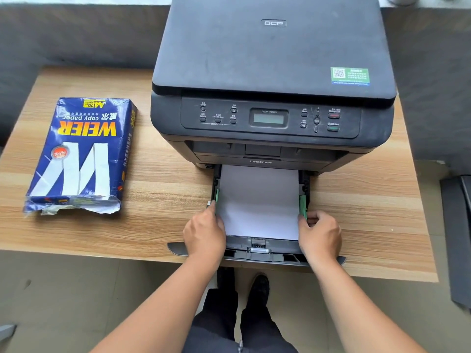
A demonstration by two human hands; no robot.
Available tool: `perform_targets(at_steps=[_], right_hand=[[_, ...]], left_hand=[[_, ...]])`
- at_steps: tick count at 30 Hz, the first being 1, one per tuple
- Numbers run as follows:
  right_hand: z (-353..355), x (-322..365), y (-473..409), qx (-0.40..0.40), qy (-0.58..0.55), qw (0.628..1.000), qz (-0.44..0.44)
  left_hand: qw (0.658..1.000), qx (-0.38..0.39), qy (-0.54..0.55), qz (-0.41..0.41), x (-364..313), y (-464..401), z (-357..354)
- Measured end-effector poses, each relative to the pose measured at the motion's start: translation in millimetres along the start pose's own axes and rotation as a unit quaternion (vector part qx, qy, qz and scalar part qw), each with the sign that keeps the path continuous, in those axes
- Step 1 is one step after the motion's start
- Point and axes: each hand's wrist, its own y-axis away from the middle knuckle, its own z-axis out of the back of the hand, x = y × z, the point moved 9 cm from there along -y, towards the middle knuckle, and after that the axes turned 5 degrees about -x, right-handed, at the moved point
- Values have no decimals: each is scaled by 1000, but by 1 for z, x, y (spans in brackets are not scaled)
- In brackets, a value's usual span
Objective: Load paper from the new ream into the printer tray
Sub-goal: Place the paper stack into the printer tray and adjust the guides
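A black printer [272, 72] stands on a wooden table, its paper tray [257, 247] pulled out toward me. White paper [258, 200] lies flat in the tray between two green side guides. My left hand [204, 233] rests at the tray's left edge, fingertips against the left green guide [217, 196]. My right hand [318, 233] pinches the right green guide [302, 206] at the paper's right edge. The blue ream [79, 154], its wrapper torn open at the near end, lies on the table to the left.
The wooden table [369, 212] ends just under the tray's front lip. My legs and black shoes [260, 286] stand on the floor below. A grey sofa [76, 34] runs behind the table. A dark object [458, 238] sits at the right edge.
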Motion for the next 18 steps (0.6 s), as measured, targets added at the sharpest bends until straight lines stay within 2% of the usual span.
perform_targets(at_steps=[2, 11, 14, 16, 18], right_hand=[[-3, 2, 1, -6, 5, 1000, 10], [-7, 0, 3, -6, 12, 1000, 16], [-2, 7, 1, 27, -5, 999, 27], [23, 21, 12, 19, 0, 997, 81], [66, 44, 48, -57, -17, 973, 221]], left_hand=[[999, -7, 37, 25, 3, -3, 1], [999, -12, 32, -20, 3, -3, -5], [998, 11, 46, -43, 2, -1, -1], [992, -9, 37, -119, -2, 14, 18], [976, -49, 36, -208, -2, 44, 45]])
